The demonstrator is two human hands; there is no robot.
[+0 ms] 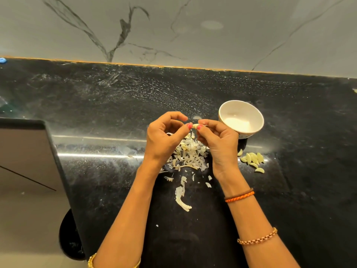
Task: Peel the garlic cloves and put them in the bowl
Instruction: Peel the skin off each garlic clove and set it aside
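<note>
A small pale garlic clove [195, 126] is held above the counter between both hands. My left hand [164, 138] pinches its left end with thumb and forefinger. My right hand [218, 140] pinches its right end, where a thin strip of skin sticks out. A white bowl [241, 118] stands just right of my right hand, and nothing shows inside it. Several peeled cloves [252, 159] lie on the counter in front of the bowl. A heap of papery garlic skins [188, 153] lies under my hands.
The black speckled counter [116, 113] runs back to a marbled grey wall [173, 26]. Its front edge falls away at the left, over a grey floor [23, 171]. Loose bits of skin [181, 198] are scattered toward me.
</note>
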